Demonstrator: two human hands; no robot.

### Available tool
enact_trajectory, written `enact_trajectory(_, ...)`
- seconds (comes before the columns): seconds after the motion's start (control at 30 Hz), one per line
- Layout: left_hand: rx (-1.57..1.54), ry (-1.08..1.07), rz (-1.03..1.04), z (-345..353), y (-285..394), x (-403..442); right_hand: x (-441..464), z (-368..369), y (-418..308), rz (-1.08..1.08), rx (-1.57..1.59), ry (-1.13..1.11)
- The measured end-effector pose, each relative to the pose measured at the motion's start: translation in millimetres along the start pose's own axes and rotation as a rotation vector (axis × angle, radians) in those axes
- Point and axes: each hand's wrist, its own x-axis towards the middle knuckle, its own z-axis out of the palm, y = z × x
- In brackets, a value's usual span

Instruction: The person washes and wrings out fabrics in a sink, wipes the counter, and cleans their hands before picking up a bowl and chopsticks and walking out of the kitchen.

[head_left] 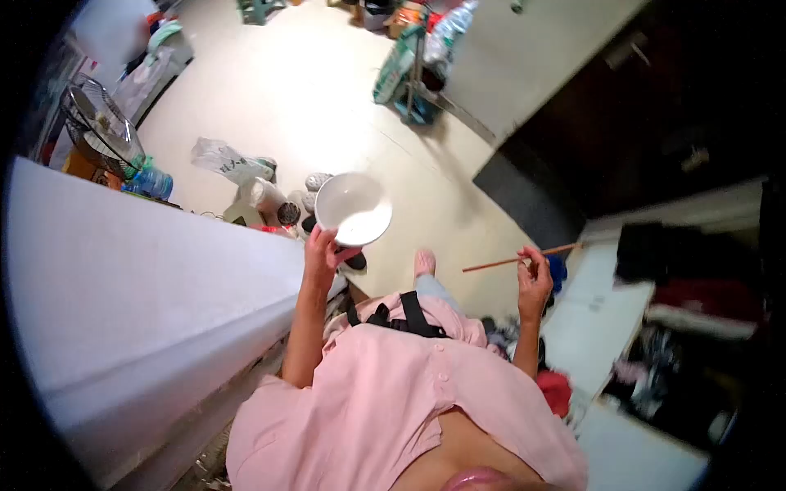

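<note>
My left hand (pixel 322 255) grips a round white bowl (pixel 354 209) by its near edge, fingers along the outside and underneath. The bowl is tilted so that its bare white inside faces me. Off to the right, my right hand (pixel 534 277) is closed around thin brown chopsticks (pixel 491 265), held crosswise with both ends sticking out. Whether it is one stick or two together cannot be made out. A wide gap separates the bowl and the chopsticks.
A long white surface (pixel 155 270) runs along my left. Beyond it lie a plastic bag (pixel 229 159), a blue-tinted water bottle (pixel 151 182) and a wire rack (pixel 98 123). Bags (pixel 401 69) stand ahead by a pale panel. On the right, a dark doorway (pixel 639 123) and cluttered shelves (pixel 671 360).
</note>
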Motion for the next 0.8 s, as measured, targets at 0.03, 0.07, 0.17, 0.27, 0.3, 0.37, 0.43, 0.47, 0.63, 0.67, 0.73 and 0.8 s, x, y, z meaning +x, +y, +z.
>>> enact_trajectory(0.03,-0.004,0.079,0.000,-7.4,2.0,5.7,21.9,7.9,11.8,0.017,0.014,0.000)
enact_trajectory(0.07,-0.002,0.159,-0.019,-16.6,6.0,18.1,55.0,21.5,15.9,-0.011,0.044,-0.035)
enact_trajectory(0.17,-0.045,0.347,-0.023,-43.9,19.2,56.0,160.7,91.5,1.0,-0.138,0.175,-0.159)
enact_trajectory(0.27,-0.073,0.588,0.029,-38.5,25.7,84.8,262.2,171.7,-28.0,-0.218,0.357,-0.405)
enact_trajectory(0.3,-0.088,0.655,0.038,-44.8,26.5,90.1,285.2,201.0,-46.5,-0.246,0.367,-0.457)
enact_trajectory(0.37,-0.153,0.762,0.051,-65.6,18.3,109.9,327.9,256.6,-81.7,-0.242,0.584,-0.707)
enact_trajectory(0.43,-0.240,0.857,0.040,-102.9,18.1,151.5,374.8,322.4,-125.8,-0.352,0.566,-0.810)
enact_trajectory(0.47,-0.275,0.901,0.033,-117.1,25.5,171.7,394.6,349.4,-156.0,-0.358,0.490,-0.876)
enact_trajectory(0.63,-0.294,0.869,0.154,-138.3,92.9,337.4,518.0,474.1,-201.4,-0.036,0.623,-0.905)
enact_trajectory(0.67,-0.328,0.861,0.148,-138.7,112.4,367.9,539.0,485.2,-203.1,0.058,0.610,-0.880)
enact_trajectory(0.73,-0.375,0.819,0.175,-139.2,166.8,436.9,587.2,516.6,-213.2,0.139,0.647,-0.858)
enact_trajectory(0.8,-0.342,0.731,0.189,-152.4,206.2,504.5,632.6,548.9,-220.5,0.101,0.726,-0.811)
